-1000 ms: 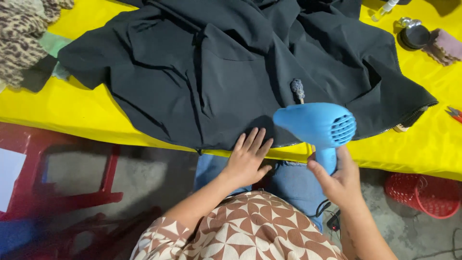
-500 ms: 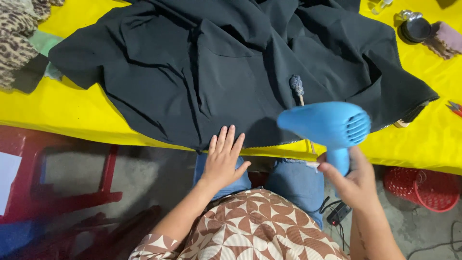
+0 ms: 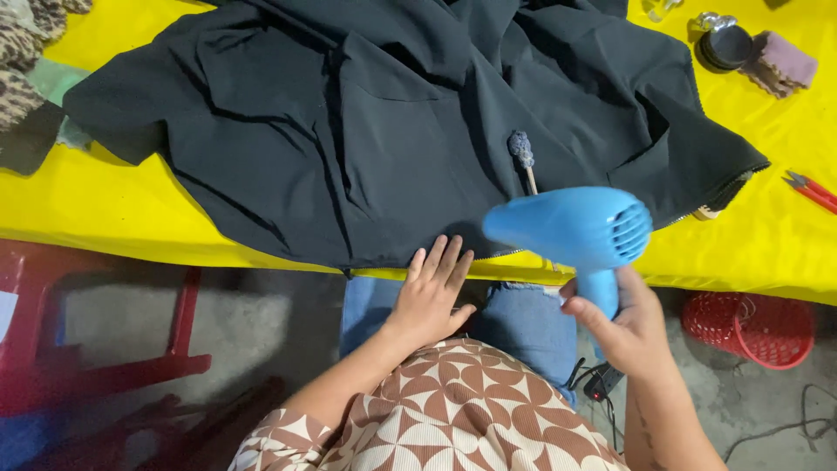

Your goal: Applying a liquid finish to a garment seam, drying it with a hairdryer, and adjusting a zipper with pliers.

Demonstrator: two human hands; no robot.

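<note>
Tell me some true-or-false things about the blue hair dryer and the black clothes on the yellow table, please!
1. The right hand holds a blue hair dryer by its handle. True.
2. The left hand is lifting the black garment high in the air. False: it lies flat at the garment's near edge, by the table's edge.
3. The table cover is yellow. True.
4. The small stick with a fuzzy tip lies on the floor. False: it lies on the garment.
5. A red basket sits on the floor. True.
</note>
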